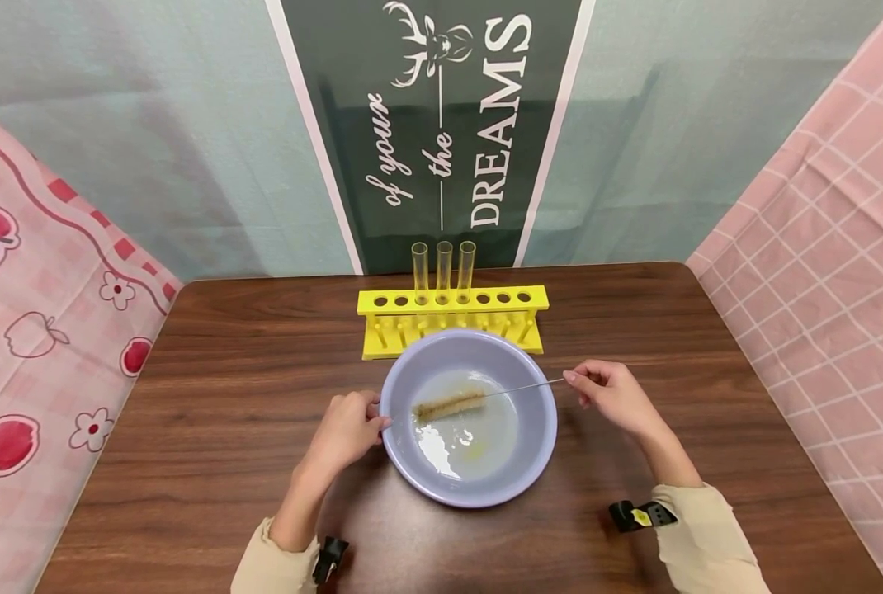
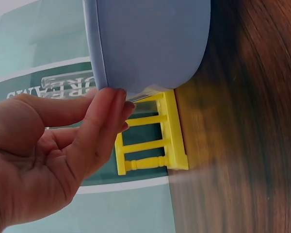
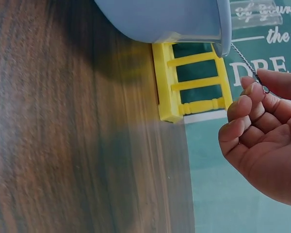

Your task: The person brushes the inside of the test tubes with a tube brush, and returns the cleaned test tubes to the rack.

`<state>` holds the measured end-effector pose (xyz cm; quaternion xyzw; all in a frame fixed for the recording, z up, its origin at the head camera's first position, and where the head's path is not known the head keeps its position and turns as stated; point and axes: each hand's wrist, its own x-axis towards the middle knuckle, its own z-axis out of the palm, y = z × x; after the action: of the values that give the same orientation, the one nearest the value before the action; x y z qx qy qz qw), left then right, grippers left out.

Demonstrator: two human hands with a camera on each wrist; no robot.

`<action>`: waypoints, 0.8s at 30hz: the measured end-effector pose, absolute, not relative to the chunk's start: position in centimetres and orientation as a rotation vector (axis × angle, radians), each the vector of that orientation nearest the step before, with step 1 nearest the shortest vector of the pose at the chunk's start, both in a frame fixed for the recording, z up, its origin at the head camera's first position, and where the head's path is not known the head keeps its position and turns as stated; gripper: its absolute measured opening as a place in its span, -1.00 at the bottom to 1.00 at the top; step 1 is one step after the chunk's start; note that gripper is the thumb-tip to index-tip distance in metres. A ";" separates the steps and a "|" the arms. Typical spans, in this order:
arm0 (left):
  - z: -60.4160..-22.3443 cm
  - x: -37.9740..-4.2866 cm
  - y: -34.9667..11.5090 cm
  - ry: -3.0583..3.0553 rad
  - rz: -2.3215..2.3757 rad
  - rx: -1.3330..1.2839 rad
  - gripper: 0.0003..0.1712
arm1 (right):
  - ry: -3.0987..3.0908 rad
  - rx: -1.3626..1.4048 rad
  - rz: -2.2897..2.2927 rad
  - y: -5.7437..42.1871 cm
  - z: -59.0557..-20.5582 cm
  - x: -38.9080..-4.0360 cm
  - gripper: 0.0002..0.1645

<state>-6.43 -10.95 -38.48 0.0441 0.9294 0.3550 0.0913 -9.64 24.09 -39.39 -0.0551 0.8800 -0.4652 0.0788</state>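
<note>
A lavender plastic basin [image 1: 538,445] with water in it stands on the table. My left hand [image 1: 347,429] pinches its left rim between thumb and fingers; the left wrist view shows the thumb and fingertips at the basin wall [image 2: 150,43]. Between thumb and fingers, my right hand [image 1: 612,396] pinches the looped end of a test tube brush's twisted wire handle [image 3: 246,60]. The wire crosses the basin's right rim. The brush's tan bristle head [image 1: 449,406] lies in the basin, over the water, pointing left.
Behind the basin is a yellow test tube rack [image 1: 452,300], partly hidden by it. Three clear test tubes [image 1: 444,268] stand upright in its middle holes. The brown wooden table [image 1: 248,371] ends at a printed cloth backdrop, with pink cloths at both sides.
</note>
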 end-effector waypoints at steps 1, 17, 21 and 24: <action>-38.5 -6.5 -10.8 2.760 1.054 0.131 -0.69 | 2.633 -0.165 -1.393 24.4 -39.7 -9.8 -0.76; -39.0 -6.5 -9.8 2.760 1.054 0.158 -0.68 | 2.683 -0.168 -1.361 25.9 -40.6 -9.8 -0.69; -39.0 -6.5 -9.7 2.752 1.068 0.151 -0.66 | 2.662 -0.168 -1.382 26.0 -40.7 -9.8 -0.74; -39.0 -6.5 -9.8 2.746 1.072 0.159 -0.66 | 2.646 -0.173 -1.394 26.0 -40.9 -9.8 -0.77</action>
<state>-6.46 -9.77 -38.96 0.0535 0.9260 0.3616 0.0948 -9.77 25.97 -40.89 -0.0575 0.8809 -0.4641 0.0726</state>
